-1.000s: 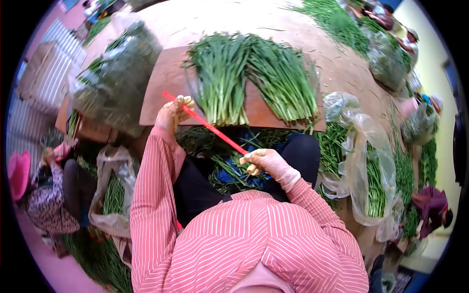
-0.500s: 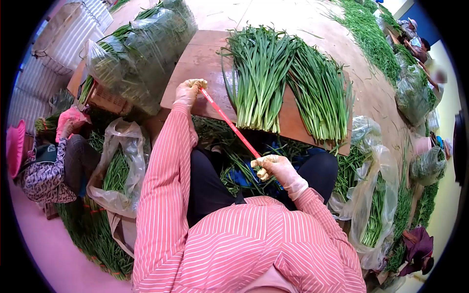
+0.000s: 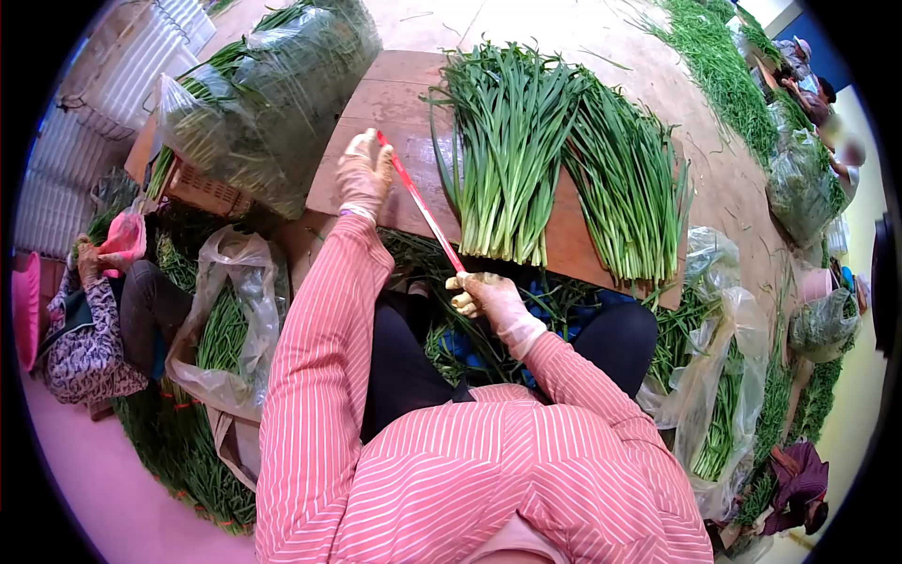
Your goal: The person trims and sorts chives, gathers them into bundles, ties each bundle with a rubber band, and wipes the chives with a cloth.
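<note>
A red printed tape (image 3: 420, 203) stretches taut and slanting between my two gloved hands. My left hand (image 3: 365, 176) pinches its upper end, over the left part of the brown wooden board (image 3: 381, 103). Lower and to the right, in front of the board's near edge, my right hand (image 3: 490, 301) is closed around the other end. On the board lie two piles of green garlic chives, a left pile (image 3: 503, 150) and a right pile (image 3: 628, 183), pale cut ends toward me. Neither hand touches them.
Bagged greens (image 3: 272, 113) stand at the upper left. Open plastic bags, a left bag (image 3: 230, 324) and a right bag (image 3: 723, 385), hold more greens beside my legs. A person (image 3: 94, 329) sits at the left; others work at the far right near heaped greens (image 3: 705, 75).
My right hand has moved left and up, shortening the visible tape between my hands. The fingers of my left hand have straightened upward at the tape's top end.
</note>
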Demonstrator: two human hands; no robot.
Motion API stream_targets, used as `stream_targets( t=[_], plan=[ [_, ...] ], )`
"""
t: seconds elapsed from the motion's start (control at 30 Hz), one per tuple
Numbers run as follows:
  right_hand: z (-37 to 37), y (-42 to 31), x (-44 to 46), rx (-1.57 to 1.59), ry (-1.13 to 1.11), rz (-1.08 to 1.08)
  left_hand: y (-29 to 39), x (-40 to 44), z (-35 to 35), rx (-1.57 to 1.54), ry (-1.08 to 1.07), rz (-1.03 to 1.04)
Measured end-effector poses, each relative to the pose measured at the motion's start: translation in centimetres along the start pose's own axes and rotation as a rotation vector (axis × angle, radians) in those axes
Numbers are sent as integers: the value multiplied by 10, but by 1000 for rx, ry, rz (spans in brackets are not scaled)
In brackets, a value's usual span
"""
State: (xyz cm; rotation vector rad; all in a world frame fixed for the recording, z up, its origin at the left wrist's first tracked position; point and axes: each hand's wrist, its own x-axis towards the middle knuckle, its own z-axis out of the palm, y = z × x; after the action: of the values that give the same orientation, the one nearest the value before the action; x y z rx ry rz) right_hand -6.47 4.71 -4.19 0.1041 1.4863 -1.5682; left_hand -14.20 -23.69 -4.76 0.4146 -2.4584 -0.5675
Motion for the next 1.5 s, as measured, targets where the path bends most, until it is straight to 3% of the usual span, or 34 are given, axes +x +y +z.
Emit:
stream_targets(
  t=[0.1,0.27,0.37,0.47,0.5,0.57,0.63,0.7,0.73,0.77,0.83,0.87,0.9,1.03,1.13,1.23,1.3,1.37,1.43,1.5],
  plan=[
    [11,-3,14,38,14,-6,19,-13,13,131,-95,212],
    [20,-1,32,94,18,-52,34,-29,22,349,-478,100],
    [18,-4,25,81,36,-82,31,-29,25,352,-479,112],
    [5,3,6,-133,55,-120,35,-27,27,342,-301,156],
    [-10,17,6,-365,70,-126,38,-24,26,341,-305,153],
    [-19,14,-21,-460,69,-155,54,-14,13,112,-305,39],
    [-26,16,-37,-519,85,-229,75,-8,3,109,-188,70],
    [-20,-8,-65,-391,46,-99,89,-7,-5,-34,-494,-190],
    [-16,-20,-74,-496,94,-156,98,-7,-10,-113,-580,-334],
    [-16,-25,-75,-501,93,-155,98,-9,-5,-116,-577,-338],
    [-16,-36,-74,-729,182,-479,92,-12,7,-133,-619,-352],
    [-13,-43,-73,-680,204,-539,96,-9,2,-232,-717,-454],
    [-10,-58,-76,-589,185,-468,91,-10,8,-234,-713,-454],
    [-3,-102,-71,-508,289,-517,74,-15,23,-423,-657,-521],
    [-6,-127,-50,-830,359,-673,80,-16,3,-652,-714,-593],
    [6,-145,-22,-1035,411,-687,78,-16,-2,-855,-794,-619],
    [18,-154,5,-1092,483,-611,71,-18,3,-933,-836,-635],
    [19,-159,27,-1145,555,-533,67,-22,2,-1242,-910,-554],
    [15,-161,44,-952,427,-328,73,-26,0,-1353,-865,-576],
    [9,-155,52,-807,344,-253,69,-25,-4,-1399,-988,-623]
  ],
)
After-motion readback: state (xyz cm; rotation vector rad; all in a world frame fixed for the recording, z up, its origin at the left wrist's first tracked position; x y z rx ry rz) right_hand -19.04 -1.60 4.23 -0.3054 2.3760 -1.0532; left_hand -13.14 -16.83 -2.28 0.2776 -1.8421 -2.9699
